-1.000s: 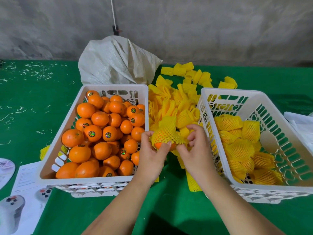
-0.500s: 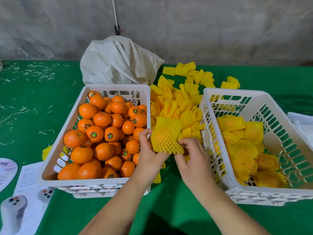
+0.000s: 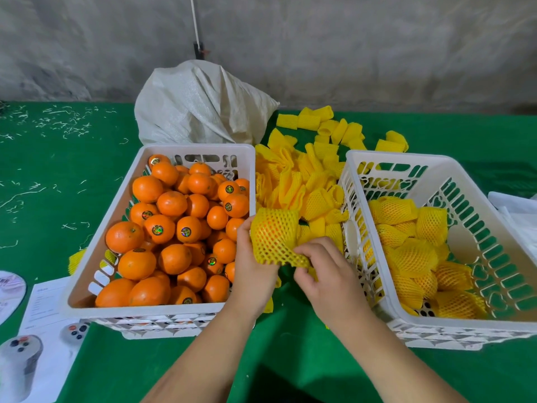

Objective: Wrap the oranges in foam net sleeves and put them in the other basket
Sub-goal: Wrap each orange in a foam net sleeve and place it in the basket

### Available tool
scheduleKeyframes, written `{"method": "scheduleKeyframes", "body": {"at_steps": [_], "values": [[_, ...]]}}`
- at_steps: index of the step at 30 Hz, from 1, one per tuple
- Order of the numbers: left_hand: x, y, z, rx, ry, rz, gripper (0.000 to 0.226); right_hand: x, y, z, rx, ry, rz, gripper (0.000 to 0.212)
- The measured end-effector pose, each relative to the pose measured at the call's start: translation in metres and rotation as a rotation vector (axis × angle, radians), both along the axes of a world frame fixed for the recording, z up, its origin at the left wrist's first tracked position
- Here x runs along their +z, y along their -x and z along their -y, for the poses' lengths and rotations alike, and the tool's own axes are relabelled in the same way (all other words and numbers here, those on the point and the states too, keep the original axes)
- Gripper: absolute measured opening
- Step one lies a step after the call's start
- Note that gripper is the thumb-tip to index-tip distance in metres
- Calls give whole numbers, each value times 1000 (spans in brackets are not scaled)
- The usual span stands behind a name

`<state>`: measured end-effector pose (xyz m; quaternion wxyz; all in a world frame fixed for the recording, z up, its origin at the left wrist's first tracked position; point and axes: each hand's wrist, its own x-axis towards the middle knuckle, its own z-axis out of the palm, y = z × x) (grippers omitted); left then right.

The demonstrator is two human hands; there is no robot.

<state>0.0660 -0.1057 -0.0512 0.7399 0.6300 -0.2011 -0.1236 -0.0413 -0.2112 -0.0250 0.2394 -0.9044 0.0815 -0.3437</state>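
Frame centre: L hand (image 3: pixel 252 267) & R hand (image 3: pixel 325 276), fingers curled, both pinch a yellow foam net sleeve (image 3: pixel 274 238), diamond mesh w/ orange inside. Left white slotted plastic basket (image 3: pixel 87 289): glossy bare oranges (image 3: pixel 171 225), round holo stickers, text unreadable. Right basket (image 3: pixel 465 170): wrapped oranges (image 3: pixel 412 254). Loose sleeves (image 3: pixel 305 181) between.

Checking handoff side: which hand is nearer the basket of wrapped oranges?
Right. The right hand pinches the sleeved orange's lower edge just beside the right basket's near wall. The left hand holds the orange from its far side, next to the basket of bare oranges.
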Motion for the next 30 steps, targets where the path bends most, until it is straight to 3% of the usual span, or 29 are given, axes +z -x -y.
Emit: {"method": "scheduleKeyframes", "body": {"at_steps": [4,10,14,16,19,21,25,30], "values": [[1,6,2,-47,-80,50,53,2,0,-12,-16,-67,35,31],[-1,3,-2,-187,-122,15,62,1,-5,-2,-90,-350,-50,55],[-3,2,-3,-176,-87,-8,56,-1,-2,0,5,-429,-134,52],[-4,1,-4,-147,-51,-16,55,3,3,2,117,-595,-233,59],[-1,4,-4,-120,-58,29,59,10,3,9,168,-943,-108,71],[-3,10,-2,-153,-153,143,69,16,-5,10,179,-1050,-74,64],[-8,24,2,-198,-469,461,90,21,-17,10,-9,-1021,-107,35],[-5,23,4,-313,-529,458,99,19,-17,14,-136,-1060,-27,27]]}}
